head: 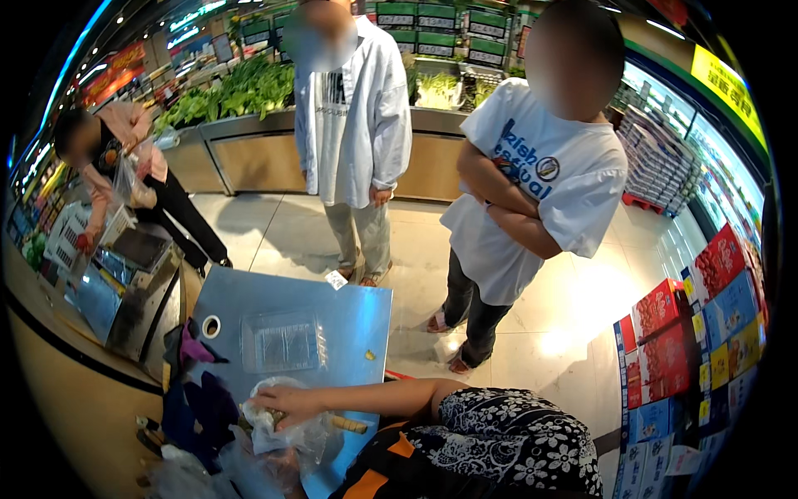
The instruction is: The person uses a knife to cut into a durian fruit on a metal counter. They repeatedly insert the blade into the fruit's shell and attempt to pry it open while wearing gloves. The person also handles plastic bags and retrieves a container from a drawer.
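Observation:
My right hand reaches in from the right and grips a translucent plastic bag, its fingers curled over greenish-brown contents that I cannot identify. Just below, my left hand holds the lower part of the bag; plastic and blur partly hide its fingers. Under both hands is a blue-grey table. Beyond the bag lies a clear plastic tray. A tan banded piece sticks out to the right of the bag. Purple and dark blue cloth lies at the table's left edge.
A round hole is at the table's far left. Two people stand across the table, one with folded arms. Another person bends over a counter with a basket at left. Stacked cartons stand at right, vegetable displays behind.

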`<control>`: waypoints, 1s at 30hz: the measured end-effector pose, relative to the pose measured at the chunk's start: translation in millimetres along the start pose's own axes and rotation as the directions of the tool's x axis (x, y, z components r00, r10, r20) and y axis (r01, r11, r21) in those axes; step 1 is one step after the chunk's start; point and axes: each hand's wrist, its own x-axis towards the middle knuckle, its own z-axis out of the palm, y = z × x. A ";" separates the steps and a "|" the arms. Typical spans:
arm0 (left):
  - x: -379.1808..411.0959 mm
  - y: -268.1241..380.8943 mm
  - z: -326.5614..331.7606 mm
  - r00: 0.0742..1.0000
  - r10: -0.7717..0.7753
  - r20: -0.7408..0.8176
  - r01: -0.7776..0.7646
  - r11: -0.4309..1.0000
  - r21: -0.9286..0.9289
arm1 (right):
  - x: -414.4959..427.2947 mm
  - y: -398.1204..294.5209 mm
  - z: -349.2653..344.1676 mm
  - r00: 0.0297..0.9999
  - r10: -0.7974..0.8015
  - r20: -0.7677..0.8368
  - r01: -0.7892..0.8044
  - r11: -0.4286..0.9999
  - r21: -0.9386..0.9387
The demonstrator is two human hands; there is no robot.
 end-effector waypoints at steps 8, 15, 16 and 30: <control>14.8 4.4 -0.4 0.998 0.037 0.050 -0.037 0.999 -0.007 | 6.9 -3.1 -7.3 0.995 0.065 0.077 -0.063 0.998 -0.028; 15.4 1.2 -2.7 0.997 0.039 0.072 -0.038 0.999 -0.009 | 8.2 -8.9 -9.2 0.984 0.134 0.115 -0.130 0.991 -0.035; 15.8 0.1 -3.5 0.997 0.040 0.073 -0.039 0.999 -0.015 | 7.9 -8.5 -5.4 0.987 0.119 0.110 -0.117 0.993 -0.024; 22.2 -5.6 -9.6 0.993 0.048 0.108 -0.044 0.998 -0.042 | -11.4 -33.9 27.1 0.965 0.226 -0.131 -0.242 0.963 -0.116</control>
